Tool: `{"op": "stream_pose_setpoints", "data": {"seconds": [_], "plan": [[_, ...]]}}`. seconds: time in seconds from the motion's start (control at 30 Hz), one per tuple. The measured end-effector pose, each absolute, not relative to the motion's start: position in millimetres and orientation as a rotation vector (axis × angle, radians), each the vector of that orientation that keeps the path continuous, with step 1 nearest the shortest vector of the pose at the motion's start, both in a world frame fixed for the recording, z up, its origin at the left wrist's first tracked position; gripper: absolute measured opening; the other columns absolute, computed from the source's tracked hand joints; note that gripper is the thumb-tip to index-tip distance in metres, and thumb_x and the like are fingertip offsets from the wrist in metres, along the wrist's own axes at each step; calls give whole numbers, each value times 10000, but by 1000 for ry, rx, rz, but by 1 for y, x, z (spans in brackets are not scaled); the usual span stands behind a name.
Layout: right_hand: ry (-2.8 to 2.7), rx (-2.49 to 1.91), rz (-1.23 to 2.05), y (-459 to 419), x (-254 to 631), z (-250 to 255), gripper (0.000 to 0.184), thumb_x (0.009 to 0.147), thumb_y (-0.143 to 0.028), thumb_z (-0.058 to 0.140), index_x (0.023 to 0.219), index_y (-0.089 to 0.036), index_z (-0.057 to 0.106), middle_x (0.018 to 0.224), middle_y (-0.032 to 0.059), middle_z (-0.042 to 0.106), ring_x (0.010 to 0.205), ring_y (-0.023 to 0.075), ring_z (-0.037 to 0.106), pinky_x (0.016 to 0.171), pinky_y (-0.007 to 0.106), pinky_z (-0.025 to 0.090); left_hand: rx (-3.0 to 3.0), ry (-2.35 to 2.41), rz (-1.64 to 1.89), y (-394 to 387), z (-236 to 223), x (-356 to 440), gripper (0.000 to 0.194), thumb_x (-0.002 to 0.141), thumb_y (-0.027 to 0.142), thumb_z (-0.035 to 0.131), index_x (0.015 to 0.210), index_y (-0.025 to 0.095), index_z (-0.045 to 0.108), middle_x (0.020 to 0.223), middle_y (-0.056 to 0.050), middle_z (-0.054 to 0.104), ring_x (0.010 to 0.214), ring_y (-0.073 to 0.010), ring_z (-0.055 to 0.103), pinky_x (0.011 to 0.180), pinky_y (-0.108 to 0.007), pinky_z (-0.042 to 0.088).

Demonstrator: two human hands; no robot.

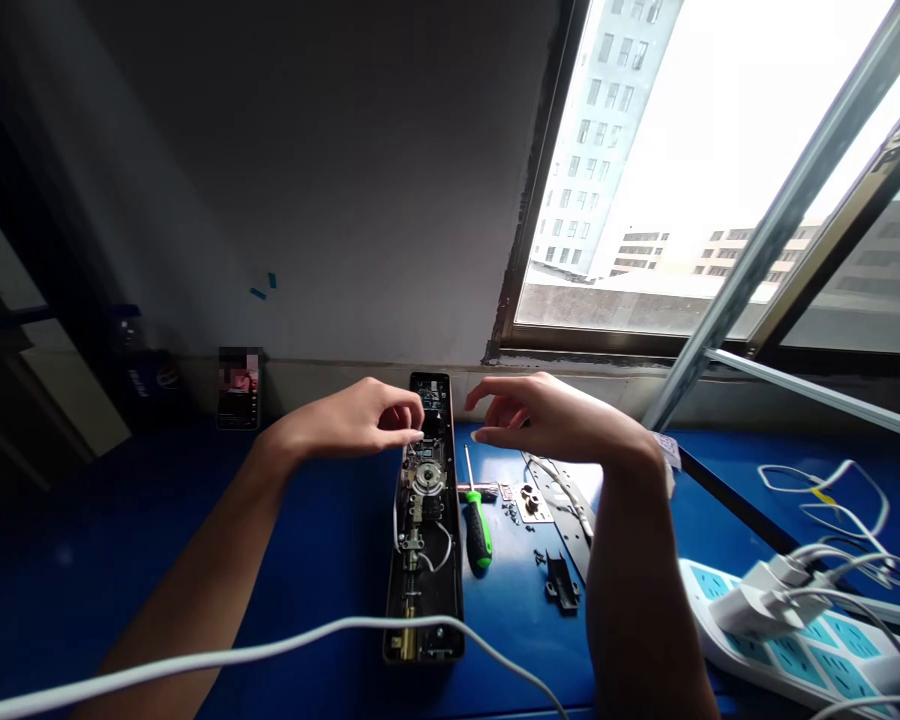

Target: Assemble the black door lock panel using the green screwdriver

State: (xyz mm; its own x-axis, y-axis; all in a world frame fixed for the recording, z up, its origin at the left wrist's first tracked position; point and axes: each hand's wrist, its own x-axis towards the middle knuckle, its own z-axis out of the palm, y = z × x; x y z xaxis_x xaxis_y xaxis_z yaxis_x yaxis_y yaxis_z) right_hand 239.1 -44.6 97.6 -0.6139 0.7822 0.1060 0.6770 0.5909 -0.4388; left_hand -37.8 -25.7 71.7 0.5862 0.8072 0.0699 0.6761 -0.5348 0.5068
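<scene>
An opened long black housing (397, 600) that looks like an electronic door lock lies lengthwise on the blue table. It exposes a circuit board, a round metal part, white wires and a brass part at the near end. My left hand (379, 415) hovers over its far half, fingers curled, thumb and index apart, nothing visible between them. To the right of the housing, my right hand (529, 412) is raised with its thumb and fingers apart, holding nothing. Below it lies a green and black screwdriver (478, 530), beside several small screws (511, 513) and a square metal plate (532, 503).
A black plastic bracket (562, 583) and a long metal plate (570, 500) lie right of the screwdriver. A white cable (270, 650) crosses in front. A power strip (795, 650) with plugs stands right. A phone (239, 390) and a bottle (146, 365) are against the wall.
</scene>
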Motion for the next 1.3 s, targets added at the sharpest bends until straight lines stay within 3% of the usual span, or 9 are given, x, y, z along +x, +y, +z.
{"op": "stream_pose_setpoints", "data": {"seconds": [0.13, 0.37, 0.73, 1.03, 1.13, 1.23, 1.3], "plan": [[-2568, -1296, 516, -45, 241, 95, 410, 908, -433, 715, 1288, -285, 667, 979, 24, 785, 853, 178, 743, 710, 282, 594, 2305, 1184, 332, -30, 72, -37, 461, 842, 493, 708, 1243, 269, 727, 1031, -54, 770, 955, -258, 695, 803, -305, 524], [-2586, -1334, 551, -49, 244, 93, 479, 887, -429, 738, 1344, -318, 648, 1023, 32, 785, 907, 199, 754, 726, 290, 605, 2338, 1225, 247, -35, 72, -35, 534, 883, 482, 682, 1390, 316, 652, 1068, -43, 769, 970, -247, 706, 815, -290, 516], [-2633, -1367, 526, -48, 232, 95, 486, 903, -426, 736, 1366, -318, 637, 1018, 36, 789, 863, 200, 744, 670, 271, 580, 2287, 1276, 160, -36, 70, -30, 614, 829, 509, 733, 1418, 365, 637, 1106, -39, 772, 989, -259, 713, 798, -268, 516], [-2663, -1278, 490, -48, 229, 92, 478, 888, -411, 731, 1342, -284, 654, 1002, 53, 790, 856, 200, 744, 688, 293, 576, 2370, 1227, 53, -37, 72, -30, 623, 904, 575, 623, 1483, 351, 565, 1174, -44, 761, 1028, -252, 704, 842, -279, 512], [-2693, -1166, 482, -49, 226, 93, 325, 881, -345, 715, 1191, -247, 726, 999, 51, 798, 871, 200, 754, 764, 327, 584, 2398, 1210, 233, -30, 71, -28, 490, 1000, 575, 456, 1338, 294, 675, 1109, -32, 770, 973, -232, 691, 858, -290, 489], [-2784, -984, 530, -53, 219, 95, 187, 880, -324, 729, 1041, -237, 765, 945, 4, 816, 874, 175, 774, 1049, 424, 508, 2322, 1281, 603, -21, 64, -19, 575, 1030, 622, 353, 1075, 204, 745, 968, -51, 762, 916, -236, 677, 834, -310, 481], [-2856, -826, 610, -57, 211, 96, 198, 874, -325, 762, 1047, -230, 770, 935, -18, 824, 888, 154, 781, 1148, 416, 429, 2189, 1166, 612, -16, 56, -9, 656, 1019, 688, 330, 970, 174, 733, 863, -62, 739, 830, -229, 675, 761, -313, 492]]}}
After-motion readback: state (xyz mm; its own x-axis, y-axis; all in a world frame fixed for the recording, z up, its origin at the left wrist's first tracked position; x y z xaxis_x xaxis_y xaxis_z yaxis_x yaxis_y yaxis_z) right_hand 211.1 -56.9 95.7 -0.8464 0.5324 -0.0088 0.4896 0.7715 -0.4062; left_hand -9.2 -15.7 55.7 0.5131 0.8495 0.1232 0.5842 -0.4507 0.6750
